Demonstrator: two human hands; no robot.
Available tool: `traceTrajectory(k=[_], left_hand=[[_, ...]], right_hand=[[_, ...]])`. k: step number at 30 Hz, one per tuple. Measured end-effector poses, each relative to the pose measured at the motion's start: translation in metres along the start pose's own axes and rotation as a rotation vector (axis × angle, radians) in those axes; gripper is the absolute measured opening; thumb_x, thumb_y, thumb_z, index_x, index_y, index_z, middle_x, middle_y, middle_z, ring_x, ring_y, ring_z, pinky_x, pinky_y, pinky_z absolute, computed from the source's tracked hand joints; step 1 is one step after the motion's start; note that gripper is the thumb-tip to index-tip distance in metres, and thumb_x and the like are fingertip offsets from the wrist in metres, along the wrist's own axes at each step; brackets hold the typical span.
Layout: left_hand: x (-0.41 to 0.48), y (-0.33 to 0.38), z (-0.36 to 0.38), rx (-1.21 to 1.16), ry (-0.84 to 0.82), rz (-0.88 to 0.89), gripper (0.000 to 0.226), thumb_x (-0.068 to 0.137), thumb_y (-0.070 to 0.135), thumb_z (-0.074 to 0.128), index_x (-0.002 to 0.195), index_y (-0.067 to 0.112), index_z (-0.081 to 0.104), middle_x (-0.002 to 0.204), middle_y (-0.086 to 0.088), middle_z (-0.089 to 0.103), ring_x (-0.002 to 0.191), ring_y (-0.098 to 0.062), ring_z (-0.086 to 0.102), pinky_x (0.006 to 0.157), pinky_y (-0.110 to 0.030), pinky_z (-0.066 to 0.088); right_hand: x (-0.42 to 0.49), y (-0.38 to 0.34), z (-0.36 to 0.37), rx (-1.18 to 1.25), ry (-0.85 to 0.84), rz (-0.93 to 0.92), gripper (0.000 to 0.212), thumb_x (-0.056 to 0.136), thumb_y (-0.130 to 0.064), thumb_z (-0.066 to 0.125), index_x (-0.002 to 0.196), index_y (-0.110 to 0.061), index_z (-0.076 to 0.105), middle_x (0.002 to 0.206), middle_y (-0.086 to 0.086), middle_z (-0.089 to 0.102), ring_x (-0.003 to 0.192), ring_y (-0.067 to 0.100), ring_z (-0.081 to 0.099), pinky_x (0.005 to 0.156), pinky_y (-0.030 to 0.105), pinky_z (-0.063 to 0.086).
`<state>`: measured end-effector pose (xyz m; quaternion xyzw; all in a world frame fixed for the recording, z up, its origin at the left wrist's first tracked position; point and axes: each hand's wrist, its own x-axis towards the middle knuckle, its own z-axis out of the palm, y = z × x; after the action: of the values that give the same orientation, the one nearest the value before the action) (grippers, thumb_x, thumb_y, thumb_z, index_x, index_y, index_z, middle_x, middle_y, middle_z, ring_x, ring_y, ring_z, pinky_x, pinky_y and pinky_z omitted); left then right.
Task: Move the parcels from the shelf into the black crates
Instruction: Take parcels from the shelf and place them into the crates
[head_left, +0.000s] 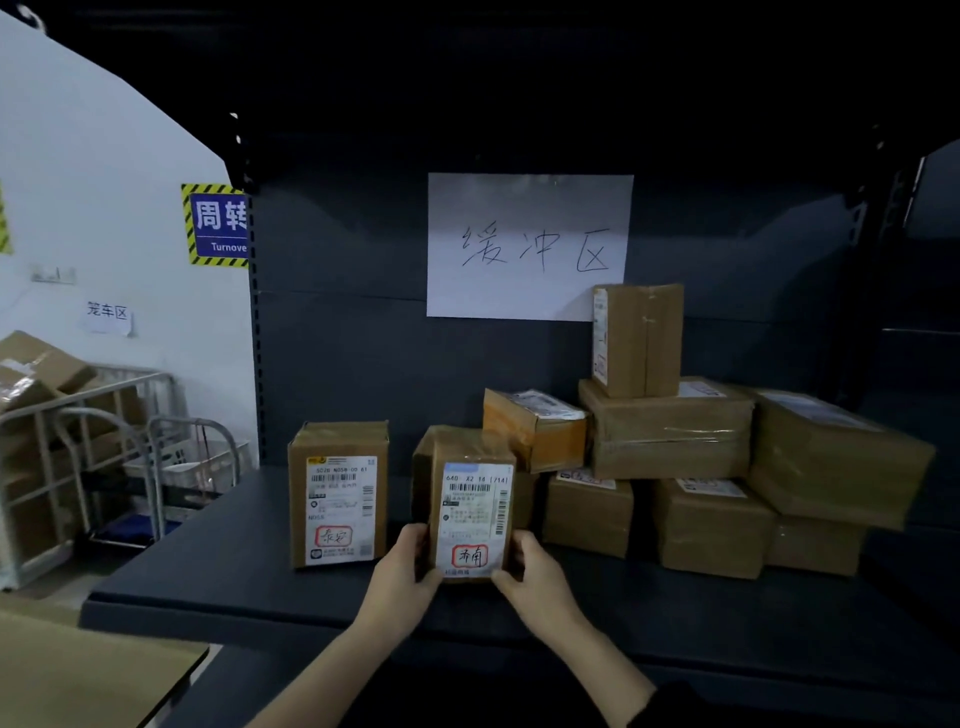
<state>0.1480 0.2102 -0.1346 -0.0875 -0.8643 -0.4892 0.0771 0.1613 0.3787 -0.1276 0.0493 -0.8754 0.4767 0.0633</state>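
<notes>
A dark shelf (218, 561) stands beside a white wall (104, 171), with a handwritten sheet (530, 208) on its back panel. A wire cart (78, 400) holds boxes (41, 369). The left hand (402, 571) and right hand (530, 577) clasp an upright parcel (470, 499) at the shelf's front, beside stacked parcels (670, 431).

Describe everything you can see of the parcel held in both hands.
The parcel is a small brown cardboard box with glossy tape, standing upright near the front of the shelf. A white label covers most of its front face, with barcodes, printed text and handwritten characters in a red ring near the bottom. The left hand grips its lower left edge and the right hand its lower right edge. Whether its base rests on the shelf cannot be told.
</notes>
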Motion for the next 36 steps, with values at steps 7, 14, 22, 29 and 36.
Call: traceTrajectory(k=[7, 14, 22, 29, 36], left_hand=[[0.005, 0.023, -0.016, -0.134, 0.101, 0.075, 0.051, 0.090, 0.011, 0.057, 0.137, 0.012, 0.039, 0.127, 0.002, 0.052, 0.122, -0.011, 0.045, 0.100, -0.025, 0.038], [0.032, 0.085, -0.034, -0.087, 0.292, 0.274, 0.043, 0.096, 0.016, 0.047, 0.137, 0.013, 0.040, 0.130, 0.007, 0.050, 0.125, -0.014, 0.045, 0.099, -0.022, 0.037], [0.098, 0.147, -0.027, 0.081, -0.021, 0.142, 0.027, 0.096, 0.025, 0.045, 0.097, 0.004, 0.063, 0.094, -0.008, 0.061, 0.094, -0.024, 0.059, 0.079, -0.032, 0.042], [0.150, 0.144, -0.012, 0.169, -0.209, -0.023, 0.045, 0.096, 0.034, 0.042, 0.115, -0.001, 0.060, 0.123, -0.018, 0.060, 0.114, -0.029, 0.055, 0.097, -0.034, 0.041], [0.166, 0.136, 0.002, 0.204, -0.311, -0.116, 0.055, 0.097, 0.045, 0.033, 0.128, 0.004, 0.053, 0.134, -0.014, 0.052, 0.123, -0.027, 0.048, 0.103, -0.033, 0.034]], right_hand=[[0.007, 0.004, -0.033, 0.025, 0.144, 0.034, 0.050, 0.091, -0.011, 0.057, 0.138, -0.012, 0.041, 0.136, 0.000, 0.050, 0.129, 0.016, 0.045, 0.104, 0.025, 0.036], [0.019, -0.018, -0.084, 0.111, 0.291, -0.021, 0.044, 0.093, -0.013, 0.054, 0.135, -0.013, 0.044, 0.127, 0.002, 0.055, 0.118, 0.011, 0.049, 0.095, 0.021, 0.037], [0.065, -0.051, -0.128, -0.230, 0.357, -0.140, 0.042, 0.095, -0.017, 0.050, 0.135, -0.006, 0.044, 0.134, 0.011, 0.054, 0.124, 0.022, 0.049, 0.101, 0.027, 0.037], [0.112, -0.074, -0.132, -0.813, 0.244, -0.200, 0.026, 0.097, -0.029, 0.040, 0.110, -0.010, 0.054, 0.109, 0.011, 0.062, 0.105, 0.026, 0.056, 0.097, 0.036, 0.039], [0.135, -0.081, -0.125, -1.120, 0.076, -0.106, 0.041, 0.101, -0.029, 0.023, 0.102, -0.011, 0.061, 0.106, 0.011, 0.066, 0.106, 0.025, 0.058, 0.110, 0.043, 0.016]])
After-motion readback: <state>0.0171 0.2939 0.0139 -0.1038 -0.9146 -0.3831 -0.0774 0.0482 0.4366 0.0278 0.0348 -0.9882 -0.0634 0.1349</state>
